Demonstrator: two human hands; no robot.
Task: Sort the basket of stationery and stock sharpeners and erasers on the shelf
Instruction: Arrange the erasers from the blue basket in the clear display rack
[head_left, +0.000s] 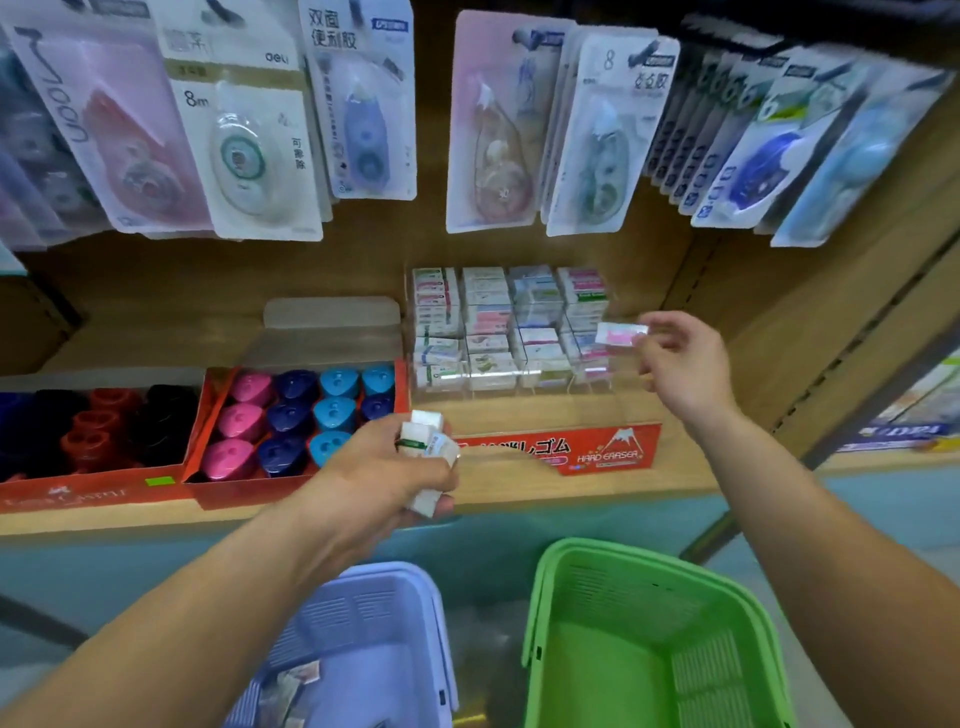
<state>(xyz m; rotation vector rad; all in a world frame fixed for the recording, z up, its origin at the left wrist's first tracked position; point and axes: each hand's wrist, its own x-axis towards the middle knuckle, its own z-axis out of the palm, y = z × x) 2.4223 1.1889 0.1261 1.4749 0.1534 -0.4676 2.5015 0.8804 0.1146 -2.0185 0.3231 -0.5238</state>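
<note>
Eraser, pink-label, wrapped (622, 333): pinched at fingertips of right hand (680, 364), right of centre, just beside right-most column of clear tiered eraser rack (524, 392).
Left hand (384, 470), lower centre: grips clutch of white erasers (427, 447) over shelf edge, near triangular sharpeners (291, 415).
Below: lilac basket (374, 608), some packets inside; green basket (613, 587).
Risk: light pinch on slick wrapper, so eraser may slip and fall behind rack. Crowded left fist may shed erasers toward baskets. Columns look full; forcing one in could dislodge neighbours.

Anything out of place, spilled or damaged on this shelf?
Nothing spilled or damaged. One small oddity: in the red sharpener box, columns run pink, navy, blue, but the rightmost column has a navy sharpener in front of a blue sharpener.
</note>
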